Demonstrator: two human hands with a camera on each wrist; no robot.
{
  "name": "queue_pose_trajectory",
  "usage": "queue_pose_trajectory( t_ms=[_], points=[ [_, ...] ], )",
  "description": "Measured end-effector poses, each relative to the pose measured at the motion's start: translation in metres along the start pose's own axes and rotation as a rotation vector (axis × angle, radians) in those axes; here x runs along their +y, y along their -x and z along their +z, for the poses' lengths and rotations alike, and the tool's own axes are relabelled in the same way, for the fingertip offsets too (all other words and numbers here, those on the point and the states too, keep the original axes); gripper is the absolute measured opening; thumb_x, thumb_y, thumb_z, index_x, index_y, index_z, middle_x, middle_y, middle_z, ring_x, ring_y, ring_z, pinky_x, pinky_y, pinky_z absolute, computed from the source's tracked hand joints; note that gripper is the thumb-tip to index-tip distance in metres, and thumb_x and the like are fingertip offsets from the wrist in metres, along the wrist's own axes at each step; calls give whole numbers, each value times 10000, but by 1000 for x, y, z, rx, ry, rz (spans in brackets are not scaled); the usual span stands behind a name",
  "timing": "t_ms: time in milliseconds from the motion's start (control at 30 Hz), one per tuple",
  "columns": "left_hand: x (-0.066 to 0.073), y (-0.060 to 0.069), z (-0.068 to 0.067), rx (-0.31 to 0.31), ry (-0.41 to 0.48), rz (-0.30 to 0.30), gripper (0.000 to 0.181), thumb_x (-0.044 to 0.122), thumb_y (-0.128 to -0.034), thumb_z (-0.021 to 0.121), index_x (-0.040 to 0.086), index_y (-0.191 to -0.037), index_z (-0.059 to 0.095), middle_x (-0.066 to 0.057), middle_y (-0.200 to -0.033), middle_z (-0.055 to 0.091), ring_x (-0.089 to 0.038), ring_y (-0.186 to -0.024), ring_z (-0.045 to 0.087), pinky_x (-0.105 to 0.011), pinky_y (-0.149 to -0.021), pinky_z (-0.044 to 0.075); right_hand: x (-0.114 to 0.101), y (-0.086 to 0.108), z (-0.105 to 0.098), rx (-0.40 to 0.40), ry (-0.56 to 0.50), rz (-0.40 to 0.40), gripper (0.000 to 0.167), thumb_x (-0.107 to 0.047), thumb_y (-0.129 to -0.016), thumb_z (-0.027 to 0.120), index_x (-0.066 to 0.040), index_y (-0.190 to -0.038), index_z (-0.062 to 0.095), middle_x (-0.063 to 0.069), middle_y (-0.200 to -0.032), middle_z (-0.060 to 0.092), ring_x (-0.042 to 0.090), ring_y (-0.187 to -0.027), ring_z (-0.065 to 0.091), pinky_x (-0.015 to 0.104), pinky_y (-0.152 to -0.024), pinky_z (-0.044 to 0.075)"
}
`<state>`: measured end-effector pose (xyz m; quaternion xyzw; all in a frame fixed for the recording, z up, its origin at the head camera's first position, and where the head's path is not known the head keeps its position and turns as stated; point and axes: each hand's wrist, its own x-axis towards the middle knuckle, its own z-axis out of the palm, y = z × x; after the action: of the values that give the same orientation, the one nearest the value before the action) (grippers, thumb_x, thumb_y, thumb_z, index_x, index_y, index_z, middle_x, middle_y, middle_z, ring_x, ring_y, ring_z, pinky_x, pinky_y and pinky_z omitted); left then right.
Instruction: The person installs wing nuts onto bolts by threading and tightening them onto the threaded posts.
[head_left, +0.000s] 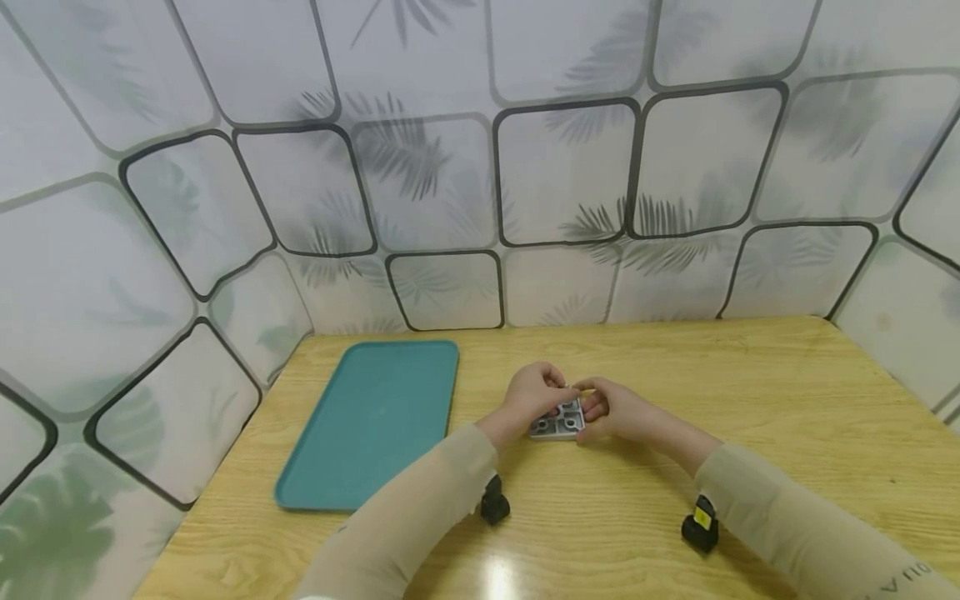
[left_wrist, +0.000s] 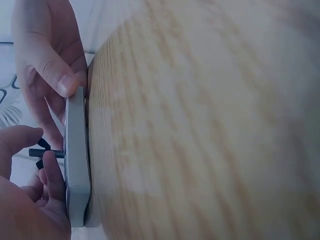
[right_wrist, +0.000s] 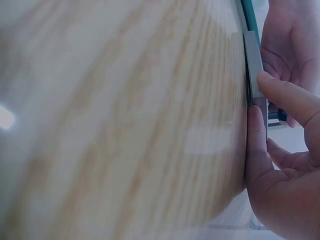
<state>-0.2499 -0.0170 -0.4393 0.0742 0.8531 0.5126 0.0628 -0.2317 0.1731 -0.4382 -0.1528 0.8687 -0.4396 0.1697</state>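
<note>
One grey plate [head_left: 558, 427], its upper face marked with rounded recesses, lies flat or very nearly so on the wood-grained bench [head_left: 645, 350], to the right of the teal tray [head_left: 375, 433] and apart from it. A threaded bolt [left_wrist: 34, 152] stands out square from its upper face, carrying what looks like a black wing nut [left_wrist: 44, 144]. The left hand [head_left: 531, 392] pinches that nut between fingertips, while the right hand [head_left: 621, 410] holds the plate by its right side, fingers and thumb bent about the edge. How firmly either grips I cannot tell, nor whether the nut sits true on the thread. If it sits askew, turning it could cross the threads and jam it. Should the right hand's hold slacken, the plate would probably swivel with the nut or slide over the smooth bench. The wings look small, so a short pinch might slip off, and a sideways push on the bolt could tip the plate. Both hands work close together and could get in each other's way. Farther out, a black wrist camera [head_left: 493, 500] hangs below the left beige sleeve [head_left: 420, 492], and a leaf-patterned wall covering [head_left: 562, 175] rises behind.
</note>
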Motion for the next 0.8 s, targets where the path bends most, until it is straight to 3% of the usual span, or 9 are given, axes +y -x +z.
queue_pose_trajectory(
  t_ms=[533, 800],
  points=[
    [-2, -2, -6, -66, 106, -22, 151, 117, -921, 816, 70, -1033, 725, 31, -753, 522, -96, -630, 551, -196, -591, 488, -2, 0, 2, 4, -1, 5, 867, -80, -839, 902, 80, -1535, 410, 196, -1229, 616, 250, -1092, 636, 356, -950, 553],
    [-6, -5, -9, -122, 145, 13, 211, 42, -918, 776, 50, -1129, 773, 35, -743, 513, -90, -627, 528, -185, -596, 489, -1, 2, 0, -8, -12, -8, 891, -62, -847, 887, 98, -1553, 369, 215, -1240, 616, 268, -1106, 641, 335, -933, 556]
  ],
)
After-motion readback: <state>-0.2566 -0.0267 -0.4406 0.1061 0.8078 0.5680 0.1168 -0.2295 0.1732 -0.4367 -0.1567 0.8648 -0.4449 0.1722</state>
